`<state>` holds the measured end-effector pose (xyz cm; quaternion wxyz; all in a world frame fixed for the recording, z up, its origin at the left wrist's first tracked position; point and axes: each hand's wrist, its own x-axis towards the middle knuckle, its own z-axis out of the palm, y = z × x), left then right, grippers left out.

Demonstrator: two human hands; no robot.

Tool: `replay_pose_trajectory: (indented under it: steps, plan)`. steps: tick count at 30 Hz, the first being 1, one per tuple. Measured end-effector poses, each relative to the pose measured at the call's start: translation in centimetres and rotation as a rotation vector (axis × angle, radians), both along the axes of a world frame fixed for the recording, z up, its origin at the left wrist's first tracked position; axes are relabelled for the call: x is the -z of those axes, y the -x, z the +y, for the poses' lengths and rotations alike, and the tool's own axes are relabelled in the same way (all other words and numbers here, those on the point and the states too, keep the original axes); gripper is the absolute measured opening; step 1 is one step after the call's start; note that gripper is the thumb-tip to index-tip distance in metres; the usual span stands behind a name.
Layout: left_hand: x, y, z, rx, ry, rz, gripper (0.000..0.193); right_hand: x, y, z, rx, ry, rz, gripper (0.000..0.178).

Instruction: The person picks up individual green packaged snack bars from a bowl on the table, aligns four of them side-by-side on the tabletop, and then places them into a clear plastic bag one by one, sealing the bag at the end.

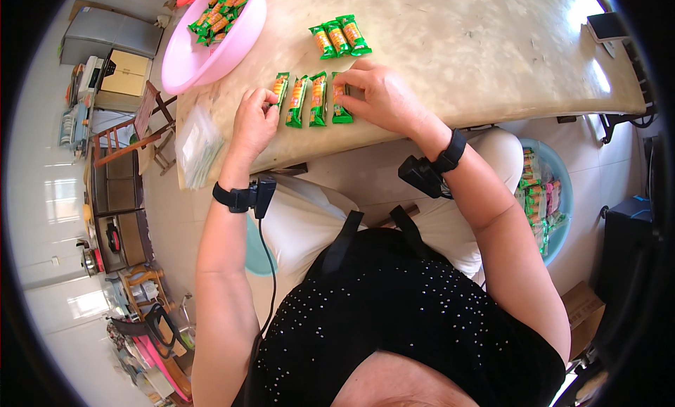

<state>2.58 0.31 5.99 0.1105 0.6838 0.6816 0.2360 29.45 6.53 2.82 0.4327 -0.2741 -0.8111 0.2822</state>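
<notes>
Several small green-and-orange snack packets (318, 99) lie side by side in a row near the table's front edge. My left hand (254, 124) has its fingers curled, thumb and fingertips closed on the leftmost packet (282, 83). At the other end of the row, my right hand (385, 97) grips the rightmost packet (342, 115) between thumb and fingers, partly covering it. Just beyond the row, three more packets (339, 38) lie close together.
A pink basin (239, 55) with loose packets stands at the table's far left. Clear plastic bags (197, 147) lie on the left front corner. A blue tub (562, 196) of packed packets sits low at my right. A dark object (606, 27) rests at the table's right end.
</notes>
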Motion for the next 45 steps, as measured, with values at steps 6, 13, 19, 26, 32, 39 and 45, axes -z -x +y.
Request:
replay_pose_trajectory:
  steps: [6, 13, 19, 26, 32, 39, 45]
  plan:
    - [-0.5, -1.4, -1.2, 0.021, 0.04, -0.022, 0.018, -0.2, -0.1, -0.1, 0.012, 0.007, -0.021, 0.022]
    - [0.4, -3.0, -2.2, 0.386, -0.001, 0.248, 0.072, -0.7, -0.3, -1.3, -0.012, -0.087, -0.05, 0.03]
    - [0.8, -5.9, -2.5, 0.329, 0.036, 0.25, 0.073, -0.2, -0.3, -0.8, -0.099, -0.077, -0.07, 0.03]
    - [-0.1, -5.8, -0.3, 0.286, -0.037, 0.279, 0.059, -0.3, -0.4, -0.6, -0.059, -0.036, 0.012, 0.023]
    - [-2.0, -4.2, 6.0, 0.377, -0.157, 0.343, 0.04, -0.2, -0.2, -0.5, -0.071, -0.007, 0.046, 0.019]
    - [-1.7, -4.4, 10.6, 0.464, -0.222, 0.424, 0.033, -0.4, -0.1, -0.6, -0.079, 0.059, 0.073, 0.014]
    - [-2.2, -4.1, 11.0, 0.413, -0.093, 0.49, 0.029, -0.3, -0.3, -0.4, -0.075, 0.008, 0.071, 0.014]
